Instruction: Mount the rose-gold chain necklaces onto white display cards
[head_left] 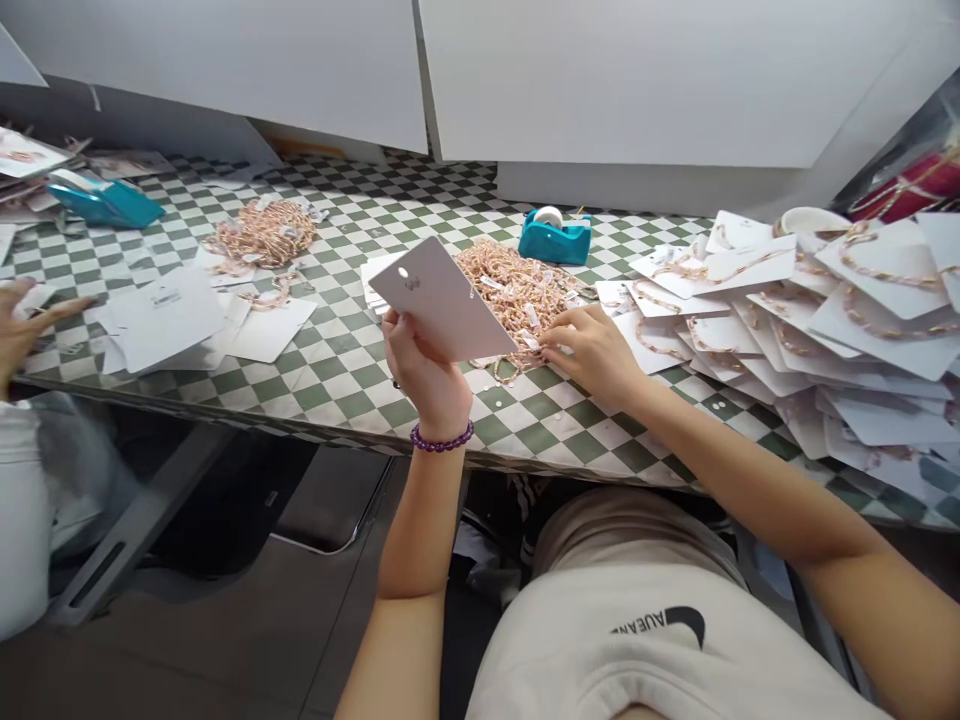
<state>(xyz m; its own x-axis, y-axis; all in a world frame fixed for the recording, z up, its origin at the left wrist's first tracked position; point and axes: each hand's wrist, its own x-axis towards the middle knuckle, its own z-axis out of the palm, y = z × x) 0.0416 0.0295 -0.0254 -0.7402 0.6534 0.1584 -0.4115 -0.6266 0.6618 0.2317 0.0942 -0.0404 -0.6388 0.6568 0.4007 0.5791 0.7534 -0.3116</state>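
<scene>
My left hand (426,375) grips a white display card (446,300), tilted above the table; a small round hole and a little print show on it. A purple bead bracelet circles that wrist. Just right of the card, my right hand (596,350) has its fingertips pinched at the edge of a heap of pink-and-gold beaded strands (510,285), on a strand with a small white tag. The heap lies partly behind the card. A few more white cards (373,272) lie behind my left hand.
Overlapping white cards with beaded strands (862,330) spread at right. A teal tape dispenser (555,238) stands behind the heap, another tape dispenser (105,200) far left. At left are a second strand heap (266,232), loose cards (169,315) and another person's hand (22,325).
</scene>
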